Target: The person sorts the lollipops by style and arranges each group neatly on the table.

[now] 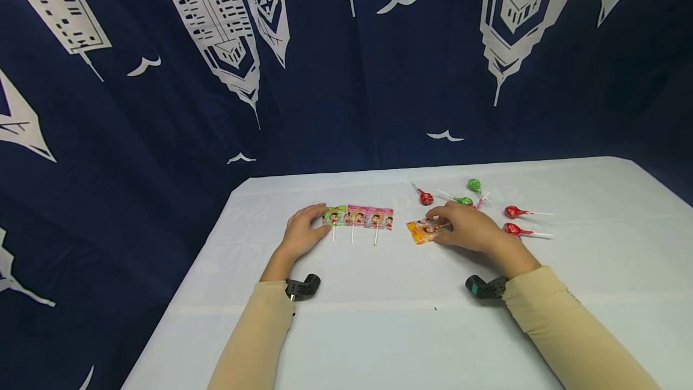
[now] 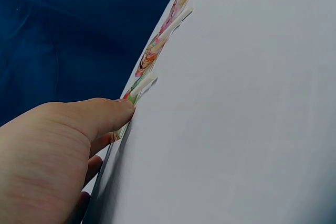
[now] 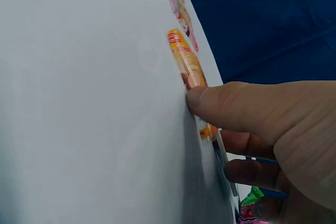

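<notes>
In the head view, a green lolly is pinched at its left end by the left grip; two pink lollies are lined up to its right on the worktop. An orange lolly is pinched by the right grip, well right of the green one, with a gap left before the pinks. Its wrapper is slanted against the row, so if it were released like this, it would probably be left crooked; if it were pushed too far left, the pinks could be overlapped or shunted. Round lollies are scattered near the right grip and could be rolled by a stray knuckle or sleeve.

In the left wrist view, the green wrapper is held between thumb and finger; by a careless tug, the row's end could be skewed.

In the right wrist view, the orange wrapper is pinched toward one end, its far end unsupported by fingers, so it could be swivelled by any snag. Whether it is lifted cannot be told.
</notes>
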`<state>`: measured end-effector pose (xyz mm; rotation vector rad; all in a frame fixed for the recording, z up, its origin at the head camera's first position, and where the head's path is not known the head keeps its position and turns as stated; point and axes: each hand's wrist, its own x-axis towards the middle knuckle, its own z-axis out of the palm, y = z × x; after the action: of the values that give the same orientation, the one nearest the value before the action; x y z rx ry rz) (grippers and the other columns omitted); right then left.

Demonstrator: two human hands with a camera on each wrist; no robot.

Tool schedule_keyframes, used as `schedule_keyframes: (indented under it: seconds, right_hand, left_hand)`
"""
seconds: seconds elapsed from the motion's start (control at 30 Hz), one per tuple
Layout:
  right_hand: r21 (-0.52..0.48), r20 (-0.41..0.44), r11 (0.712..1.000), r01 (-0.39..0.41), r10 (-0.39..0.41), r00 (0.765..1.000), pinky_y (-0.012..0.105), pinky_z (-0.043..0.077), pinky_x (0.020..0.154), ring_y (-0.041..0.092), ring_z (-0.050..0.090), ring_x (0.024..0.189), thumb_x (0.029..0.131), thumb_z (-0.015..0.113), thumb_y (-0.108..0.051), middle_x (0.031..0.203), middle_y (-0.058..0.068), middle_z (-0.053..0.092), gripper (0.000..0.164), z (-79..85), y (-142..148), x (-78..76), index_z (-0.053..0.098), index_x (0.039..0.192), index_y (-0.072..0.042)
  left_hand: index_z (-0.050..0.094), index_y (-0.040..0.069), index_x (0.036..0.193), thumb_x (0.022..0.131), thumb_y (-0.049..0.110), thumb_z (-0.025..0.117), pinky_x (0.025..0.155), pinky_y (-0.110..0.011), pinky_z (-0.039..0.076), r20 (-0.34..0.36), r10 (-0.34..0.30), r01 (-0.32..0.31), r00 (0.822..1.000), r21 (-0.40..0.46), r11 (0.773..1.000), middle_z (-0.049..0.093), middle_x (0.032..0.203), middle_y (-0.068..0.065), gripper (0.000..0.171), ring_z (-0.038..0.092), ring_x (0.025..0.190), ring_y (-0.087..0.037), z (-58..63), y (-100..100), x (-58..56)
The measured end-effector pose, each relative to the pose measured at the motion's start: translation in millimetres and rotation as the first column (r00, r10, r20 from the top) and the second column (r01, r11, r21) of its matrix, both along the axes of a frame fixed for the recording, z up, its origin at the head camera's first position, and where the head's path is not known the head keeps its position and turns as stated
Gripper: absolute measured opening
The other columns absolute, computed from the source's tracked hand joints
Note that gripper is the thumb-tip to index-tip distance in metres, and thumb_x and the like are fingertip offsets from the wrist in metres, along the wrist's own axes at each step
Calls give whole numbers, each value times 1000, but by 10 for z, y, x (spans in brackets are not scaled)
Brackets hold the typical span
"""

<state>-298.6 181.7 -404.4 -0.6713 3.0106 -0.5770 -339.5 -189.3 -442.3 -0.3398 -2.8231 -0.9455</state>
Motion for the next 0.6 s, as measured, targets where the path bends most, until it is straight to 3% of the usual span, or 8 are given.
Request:
schedule_keyframes:
  seconds: [0.13,0.37,0.5,0.6]
  right_hand:
    - [28,-15,998,52,-51,999,42,52,73,19,63,89,81,80,-31,99,4,67,50,2,-42,9,66,126,-12]
    - [27,-23,996,88,-88,996,30,38,57,12,52,70,80,81,-40,77,-4,59,57,28,-104,38,64,128,-12]
    - [-54,-11,996,71,-72,997,29,39,56,11,51,67,81,81,-39,80,-5,61,56,10,-88,17,64,128,-14]
    - [-157,8,988,15,-13,1000,27,40,56,12,51,66,83,80,-30,85,-3,64,51,-6,-46,-14,64,127,-11]
  left_hand:
    - [61,11,136,90,23,70,122,-53,18,-3,-1,1,1000,0,1000,53,150,-5,48,40,145,-29,-1,-3,-3]
    - [61,11,136,91,23,70,122,-52,18,-2,0,0,1000,7,1000,53,150,-5,48,40,145,-29,1,-4,-4]
    - [61,11,136,90,23,70,122,-52,18,-3,0,0,1000,5,1000,53,150,-5,48,40,145,-29,-2,-5,-4]
    - [61,11,136,90,23,70,123,-52,17,2,-1,1,1000,6,1000,53,150,-5,48,40,146,-28,-5,-5,-5]
